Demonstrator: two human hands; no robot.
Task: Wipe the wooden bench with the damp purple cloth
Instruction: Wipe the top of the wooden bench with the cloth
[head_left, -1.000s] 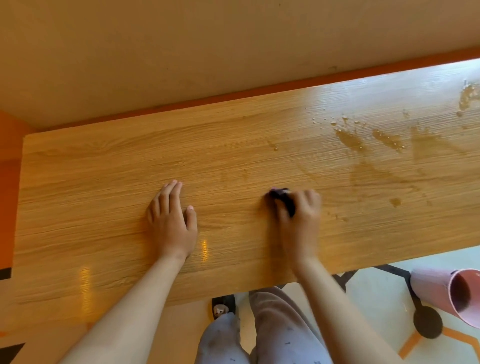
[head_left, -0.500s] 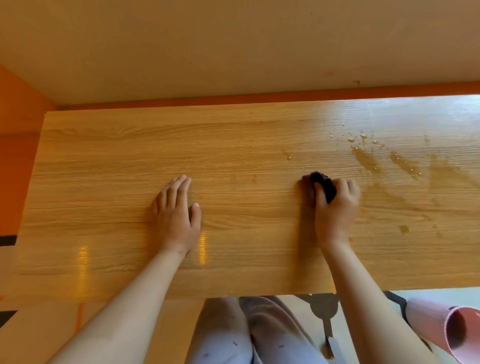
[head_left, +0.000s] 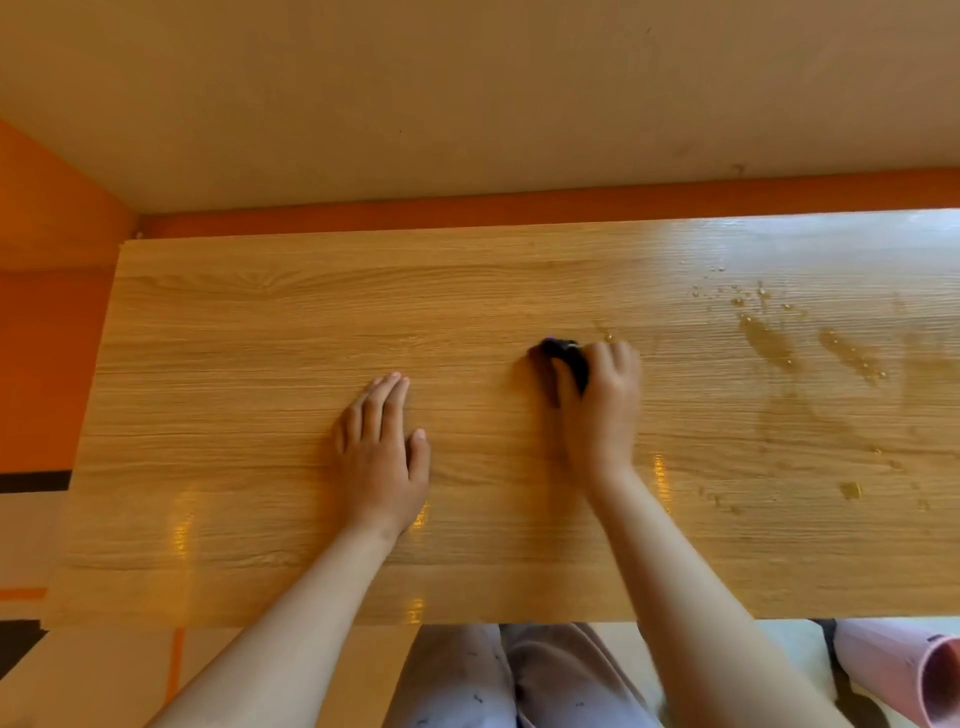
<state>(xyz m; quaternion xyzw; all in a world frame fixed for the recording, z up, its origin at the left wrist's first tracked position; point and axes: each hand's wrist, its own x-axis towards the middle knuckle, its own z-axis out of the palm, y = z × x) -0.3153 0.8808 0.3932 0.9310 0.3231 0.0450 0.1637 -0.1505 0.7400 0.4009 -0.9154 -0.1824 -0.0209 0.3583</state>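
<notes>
Left hand (head_left: 382, 457) lies flat, fingers straight, on the counter (head_left: 234, 364); right hand (head_left: 597, 410) grips the wadded cloth (head_left: 569, 358) against the wood, wet smears (head_left: 769, 343) further right.

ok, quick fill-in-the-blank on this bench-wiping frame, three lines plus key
1. The right hand grips the purple cloth; the left hand holds ___.
2. The spilled droplets lie to the ___ of the purple cloth.
3. Behind the wooden bench runs an ___ wall strip.

Missing words: nothing; right; orange
</notes>
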